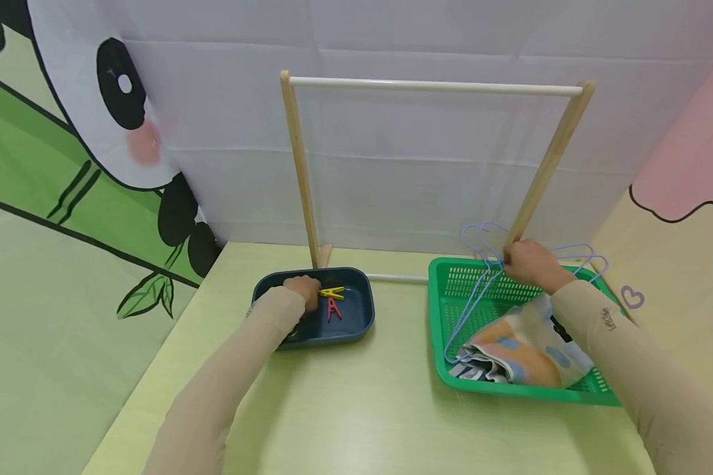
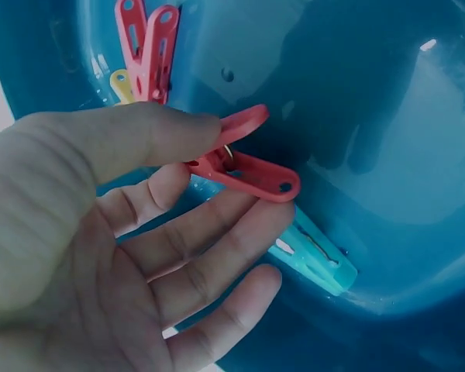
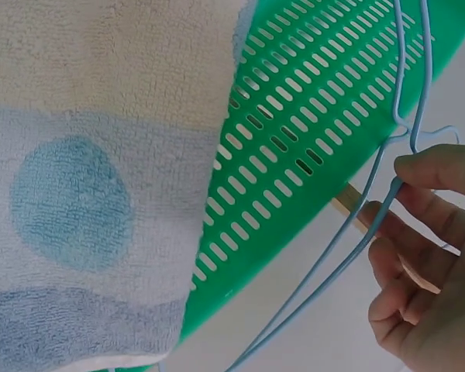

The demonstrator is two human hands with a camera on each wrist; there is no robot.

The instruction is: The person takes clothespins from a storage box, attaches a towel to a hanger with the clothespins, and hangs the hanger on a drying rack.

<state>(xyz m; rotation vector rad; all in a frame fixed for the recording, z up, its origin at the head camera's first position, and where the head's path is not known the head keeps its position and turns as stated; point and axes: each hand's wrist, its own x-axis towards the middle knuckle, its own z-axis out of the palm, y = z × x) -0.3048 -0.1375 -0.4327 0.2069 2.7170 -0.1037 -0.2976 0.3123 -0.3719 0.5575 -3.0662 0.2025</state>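
In the dark blue basin [image 1: 361, 323], my left hand [image 1: 303, 290] pinches a red clothespin [image 2: 267, 180] between thumb and fingertips. A turquoise clothespin [image 2: 318, 252] lies just under the fingers. Another red clothespin [image 1: 333, 309] and a yellow one [image 1: 331, 293] rest on the basin floor. Over the back of the green basket [image 1: 436, 330], my right hand [image 1: 531, 264] holds a light blue wire hanger [image 3: 385, 203] between thumb and forefinger; a second hanger wire runs beside it. Below that hand, a patterned towel [image 1: 529, 343] lies folded in the basket.
Behind both containers stands a wooden rack with a white top bar [image 1: 434, 85] and a low white bar [image 1: 398, 278]. Its right post [image 1: 549, 161] rises behind the right hand. A pale table [image 1: 386, 409] bears everything, with a printed cloth backdrop [image 1: 428, 198] behind.
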